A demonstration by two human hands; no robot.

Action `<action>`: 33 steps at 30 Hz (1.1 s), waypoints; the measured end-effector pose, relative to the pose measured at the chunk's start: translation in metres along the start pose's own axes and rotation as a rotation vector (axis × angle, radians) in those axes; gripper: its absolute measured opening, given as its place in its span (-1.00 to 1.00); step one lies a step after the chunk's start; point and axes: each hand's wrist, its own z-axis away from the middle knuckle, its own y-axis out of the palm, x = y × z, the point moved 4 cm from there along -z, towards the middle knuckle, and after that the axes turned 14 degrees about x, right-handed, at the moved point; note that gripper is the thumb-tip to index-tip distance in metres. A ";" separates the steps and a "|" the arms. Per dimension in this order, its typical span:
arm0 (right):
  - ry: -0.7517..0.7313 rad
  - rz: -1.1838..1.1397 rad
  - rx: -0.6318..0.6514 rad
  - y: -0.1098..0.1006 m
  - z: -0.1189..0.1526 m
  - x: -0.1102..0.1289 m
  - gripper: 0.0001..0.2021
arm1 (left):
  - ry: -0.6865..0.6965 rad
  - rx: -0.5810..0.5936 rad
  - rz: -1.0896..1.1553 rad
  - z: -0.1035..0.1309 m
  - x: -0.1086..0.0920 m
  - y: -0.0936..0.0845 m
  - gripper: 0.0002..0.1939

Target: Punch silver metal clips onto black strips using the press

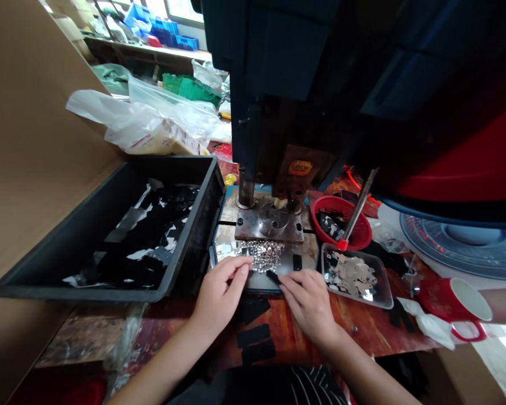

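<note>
My left hand (225,281) is at the left front of the press base, thumb and forefinger pinched together beside a pile of small shiny metal pieces (267,254); what they hold is too small to make out. My right hand (307,295) grips a small black strip (273,277) between thumb and fingers, at the front edge of the pile. Behind the pile, the metal die block (270,224) sits under the press (278,140). Another black piece (297,262) lies flat on the plate, just beyond my right hand.
A deep black bin (179,259) with black scraps stands left. To the right are a red basket (366,230), a clear tray (388,292) of flat metal parts and a red mug (436,298) near another person's arm. Black strips (257,334) lie in front.
</note>
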 end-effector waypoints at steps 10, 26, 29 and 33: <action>0.460 -1.158 0.066 0.005 -0.045 -0.015 -0.68 | -0.186 0.299 0.554 -0.032 -0.018 0.025 -0.71; 0.201 -0.138 -0.180 -0.015 -0.127 -0.048 -0.86 | 0.160 -0.238 -0.406 -0.110 -0.036 -0.002 -0.87; 0.212 -0.178 -0.184 -0.011 -0.130 -0.054 -0.87 | 0.171 -0.240 -0.375 -0.116 -0.031 -0.003 -0.89; 0.217 -0.310 -0.159 -0.004 -0.134 -0.061 -0.85 | 0.164 -0.206 -0.337 -0.124 -0.025 -0.003 -0.85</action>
